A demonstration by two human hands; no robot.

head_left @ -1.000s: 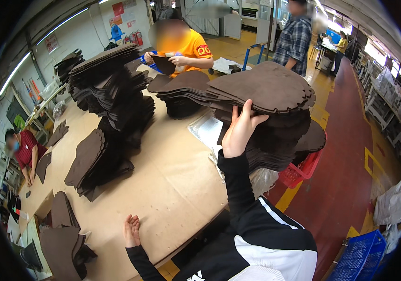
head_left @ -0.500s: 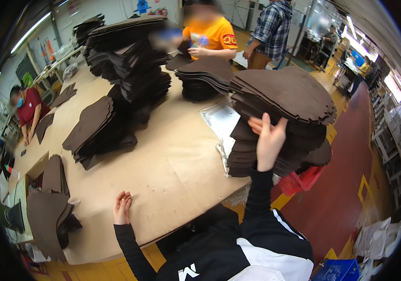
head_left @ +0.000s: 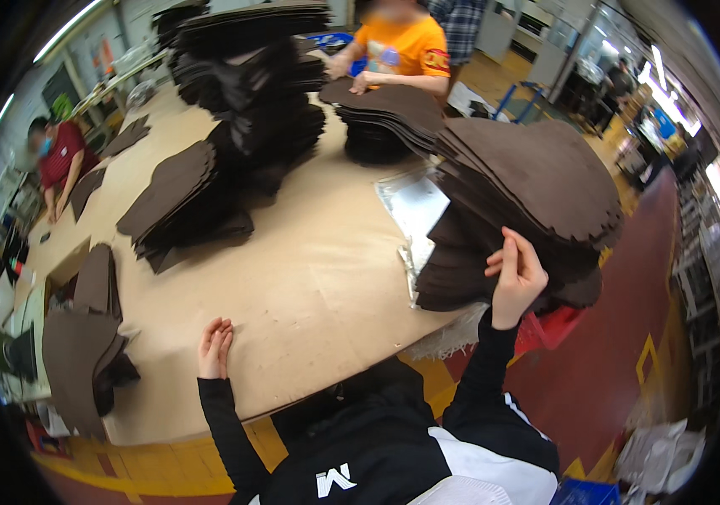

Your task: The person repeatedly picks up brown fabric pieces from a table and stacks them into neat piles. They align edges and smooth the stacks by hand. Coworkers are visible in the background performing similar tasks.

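My right hand [head_left: 518,279] is raised in front of a tall stack of dark brown cut sheets [head_left: 537,172] at the right end of the table. Its fingers are loosely bent and apart, and nothing shows between them. Whether the fingertips touch the stack's near side, I cannot tell. The stack's layers are fanned, with notched edges on the right. My left hand [head_left: 215,348] lies on the tan tabletop [head_left: 309,311] near the front edge, fingers loosely stretched, holding nothing.
More brown stacks stand at the left [head_left: 171,198], back [head_left: 251,93] and far middle [head_left: 385,109]. Further pieces [head_left: 82,358] hang over the left edge. A silvery sheet [head_left: 415,206] lies beside the right stack, above a red basket [head_left: 549,326]. A co-worker in orange [head_left: 406,46] handles the far stack.
My right hand has drawn back from under the stack's upper layers toward me, its fingers bending more. My left hand stays on the table. The orange-clad co-worker's hands have come down onto the far stack.
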